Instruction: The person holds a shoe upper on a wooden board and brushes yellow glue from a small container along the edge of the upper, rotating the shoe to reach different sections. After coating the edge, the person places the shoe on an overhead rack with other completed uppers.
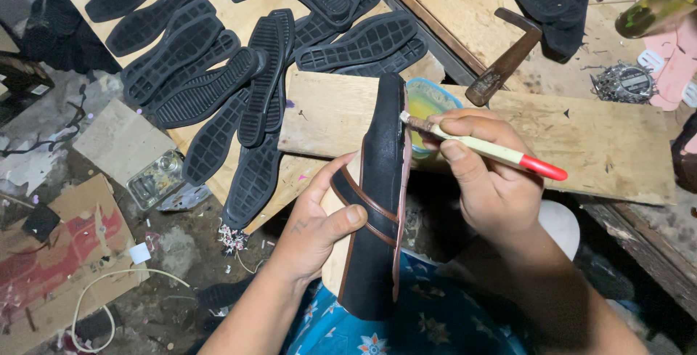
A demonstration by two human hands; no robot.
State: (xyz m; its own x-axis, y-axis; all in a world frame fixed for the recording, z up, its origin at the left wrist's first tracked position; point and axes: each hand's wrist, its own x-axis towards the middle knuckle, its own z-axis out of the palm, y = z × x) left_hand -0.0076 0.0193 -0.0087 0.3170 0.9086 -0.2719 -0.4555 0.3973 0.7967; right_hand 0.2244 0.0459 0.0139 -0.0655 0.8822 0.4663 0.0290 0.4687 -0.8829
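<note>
Black rubber and brown strapping up close: the left hand point(319, 228) is cradling a sandal point(377, 202) on edge over the lap, fingers wrapped behind it and the thumb pressing across the straps, and that, I'd judge, is keeping the sole's rim turned up and steady. The right hand point(486, 181) is pinching a thin brush point(494, 150) with a pale handle and a red end, thumb and fingers closed tight around it like a pen, and its bristle tip is touching the sandal's upper edge. Holding it low on the shaft looks like a way to keep control along that narrow seam. Just beyond the tip, a small blue-rimmed tub point(428, 104) of yellowish stuff is sitting on a plywood board point(602, 144), near enough for dipping without shifting the sandal. Further out, a hammer point(508, 57) is lying on the table point(479, 21), and a round tin point(624, 83) is resting among metal scraps at the right. Farther left, black outsoles point(239, 72) are lying overlapped, tread up, within easy reach. Down on the floor point(43, 119), cardboard point(58, 260) and a white cord point(94, 304) are lying among scraps.
</note>
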